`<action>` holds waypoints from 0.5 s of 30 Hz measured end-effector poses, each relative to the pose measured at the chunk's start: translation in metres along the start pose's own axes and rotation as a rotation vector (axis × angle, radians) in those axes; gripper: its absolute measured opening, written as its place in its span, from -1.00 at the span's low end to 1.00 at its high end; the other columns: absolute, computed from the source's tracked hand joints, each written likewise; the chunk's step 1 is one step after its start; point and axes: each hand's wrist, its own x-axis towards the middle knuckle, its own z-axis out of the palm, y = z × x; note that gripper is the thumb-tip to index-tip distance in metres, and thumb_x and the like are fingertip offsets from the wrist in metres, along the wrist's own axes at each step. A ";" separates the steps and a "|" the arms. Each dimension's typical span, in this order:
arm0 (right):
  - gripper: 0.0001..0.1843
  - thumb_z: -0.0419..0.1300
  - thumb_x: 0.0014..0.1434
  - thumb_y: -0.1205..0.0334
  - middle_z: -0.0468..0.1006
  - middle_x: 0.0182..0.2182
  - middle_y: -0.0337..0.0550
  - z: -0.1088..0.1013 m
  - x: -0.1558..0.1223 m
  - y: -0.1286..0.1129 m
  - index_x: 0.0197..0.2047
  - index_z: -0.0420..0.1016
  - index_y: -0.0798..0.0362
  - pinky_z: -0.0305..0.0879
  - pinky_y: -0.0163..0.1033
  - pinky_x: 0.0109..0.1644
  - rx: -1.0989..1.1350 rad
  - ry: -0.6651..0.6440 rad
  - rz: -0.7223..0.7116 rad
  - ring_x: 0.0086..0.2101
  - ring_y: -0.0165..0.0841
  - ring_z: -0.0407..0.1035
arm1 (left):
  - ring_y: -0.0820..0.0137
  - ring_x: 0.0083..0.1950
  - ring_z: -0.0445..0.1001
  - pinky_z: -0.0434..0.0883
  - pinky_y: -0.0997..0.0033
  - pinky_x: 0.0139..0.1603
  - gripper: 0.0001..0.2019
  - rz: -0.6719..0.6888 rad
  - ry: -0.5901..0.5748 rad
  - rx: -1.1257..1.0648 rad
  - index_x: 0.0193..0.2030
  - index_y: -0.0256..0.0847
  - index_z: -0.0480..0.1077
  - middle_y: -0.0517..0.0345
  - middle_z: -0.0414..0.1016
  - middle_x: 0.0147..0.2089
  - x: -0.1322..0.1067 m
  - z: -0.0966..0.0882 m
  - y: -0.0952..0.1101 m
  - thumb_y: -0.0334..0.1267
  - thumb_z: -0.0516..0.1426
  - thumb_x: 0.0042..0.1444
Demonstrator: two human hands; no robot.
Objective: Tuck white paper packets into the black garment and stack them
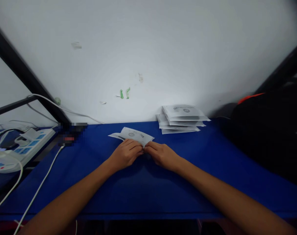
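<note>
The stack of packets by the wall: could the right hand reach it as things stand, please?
Probably yes: the stack lies beyond the right hand on the table, with only bare blue top between them. That hand is busy, though, pinching a packet with the left hand.

My feed is dim and a little soft. The wall is brightest low in the middle, just above the stack of packets, and greys off toward the upper corners — the top right corner goes nearly black. The bench reads a saturated blue, darkening at its near edge, with a faint shadow under the left hand and right hand. Print on the packet they pinch is too blurred for me to read. The black bag loses nearly all detail. The wide lens bends the edges — the dark frame bar leans inward. A mosaic patch blocks out a spot at left.
</note>
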 end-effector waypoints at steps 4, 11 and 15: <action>-0.69 -0.05 0.14 0.56 0.49 -0.23 -0.06 -0.001 0.000 0.002 -0.13 0.35 0.08 0.28 -0.32 -0.37 0.041 -0.007 -0.016 -0.33 -0.36 0.36 | 0.34 -0.15 0.44 0.39 0.24 -0.09 -0.79 0.020 0.023 -0.016 -0.23 -0.20 0.42 0.05 0.52 -0.19 0.001 -0.001 -0.002 -0.36 -0.03 0.32; -0.69 -0.07 0.15 0.56 0.44 -0.25 -0.06 -0.021 -0.002 0.027 -0.14 0.31 0.07 0.34 -0.28 -0.26 0.192 0.268 0.057 -0.31 -0.37 0.36 | 0.28 -0.17 0.41 0.38 0.20 -0.11 -0.85 -0.122 0.154 0.058 -0.25 -0.19 0.39 0.03 0.47 -0.24 -0.008 -0.022 -0.054 -0.34 0.01 0.28; -0.83 -0.02 0.26 0.44 0.43 -0.33 -0.13 -0.030 -0.004 0.044 -0.22 0.31 0.02 0.33 -0.24 -0.22 0.167 0.425 0.152 -0.31 -0.34 0.36 | 0.28 -0.19 0.40 0.38 0.21 -0.12 -0.85 -0.245 0.244 0.112 -0.27 -0.18 0.36 0.05 0.44 -0.26 -0.019 -0.036 -0.087 -0.26 0.02 0.30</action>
